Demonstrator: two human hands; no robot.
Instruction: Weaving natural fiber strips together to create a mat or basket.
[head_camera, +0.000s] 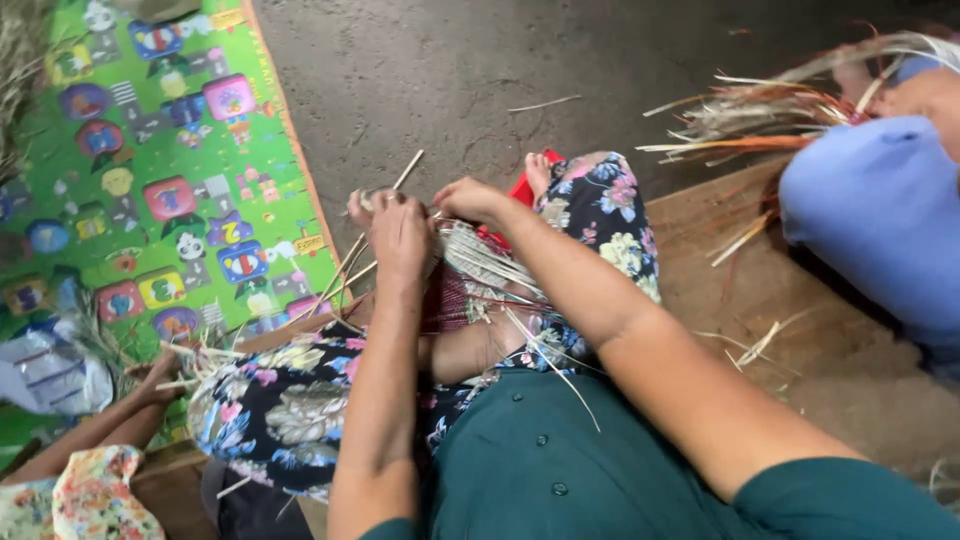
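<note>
Head camera view: a seated person in a dark green buttoned shirt (540, 470) and floral trousers (290, 400) worked a partly woven piece of pale straw and dark red strips (470, 280) that lay across the lap, between the raised knees. The left hand (398, 232) was closed around the upper edge of the weave, its fingers curled over a few thin pale reed strips (352, 262) that stuck out towards the far-left side and crossed over the grey concrete floor (450, 70). The right hand (468, 198) sat just beside it, fingers bent and pinching strands at the top of the same piece; exactly which strand it held could not be told. Loose straw ends trailed from the weave over the shirt. A red object (520, 188) showed behind the right knee, mostly hidden by the leg.

The person sat on a bare wooden platform (760, 290), where stray slivers of straw lay near the right side. At the platform's far-right corner, someone in light blue clothing (880, 210) crouched beside a bundle of long dried reeds (770, 110) in tan and reddish tones. On the floor to the left lay a bright green children's play mat with cartoon tiles (160, 160). Near the lower-left corner another person's hand (155, 380) rested on the mat's edge, touching straw, beside a crumpled clear plastic bag (50, 370).
</note>
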